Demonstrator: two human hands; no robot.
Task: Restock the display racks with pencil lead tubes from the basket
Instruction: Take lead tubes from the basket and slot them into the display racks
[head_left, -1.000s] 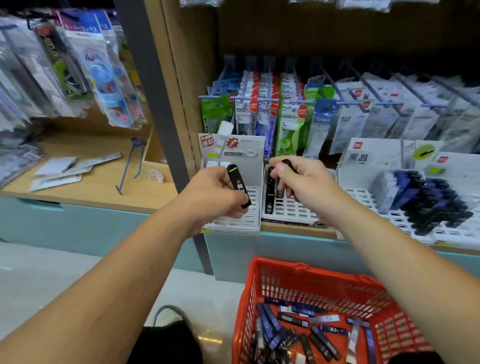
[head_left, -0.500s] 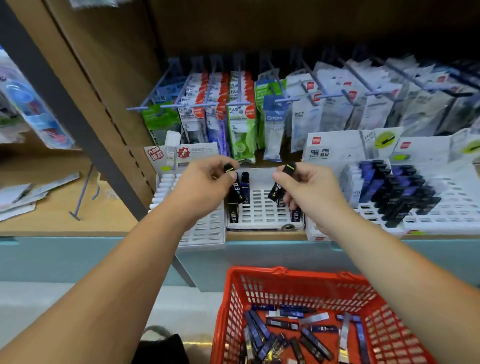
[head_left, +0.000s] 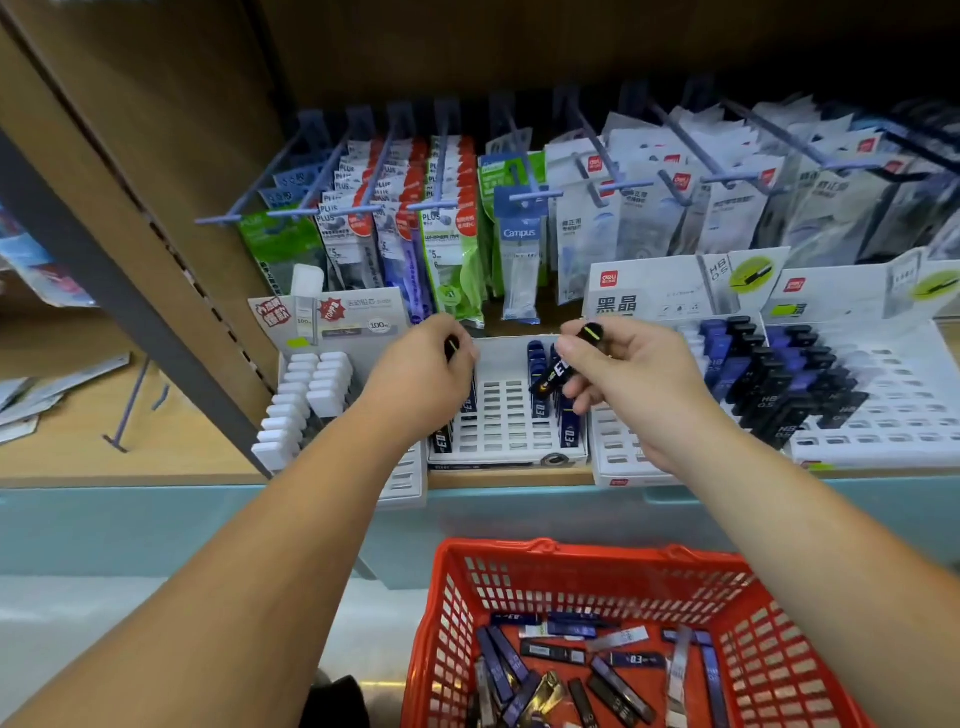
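Note:
A white slotted display rack (head_left: 506, 415) sits on the shelf edge with a few dark lead tubes standing in its left and right columns. My left hand (head_left: 421, 376) grips a black lead tube (head_left: 451, 347) at the rack's left column; only the tube's top shows. Over the rack's right side, my right hand (head_left: 618, 371) holds another black lead tube (head_left: 558, 371), tilted, with a yellow stripe on its cap. Below, a red basket (head_left: 550, 566) holds several loose lead tubes (head_left: 613, 665).
A white rack of white-capped tubes (head_left: 306, 395) stands to the left. Two racks with blue and black tubes (head_left: 769, 374) stand to the right. Packets hang on blue pegs (head_left: 535, 195) behind. A grey upright post (head_left: 130, 306) borders the shelf at left.
The camera view has shifted right and closer to the racks. My left hand has lowered its tube into the rack's left column. My right hand has lifted slightly with its tube.

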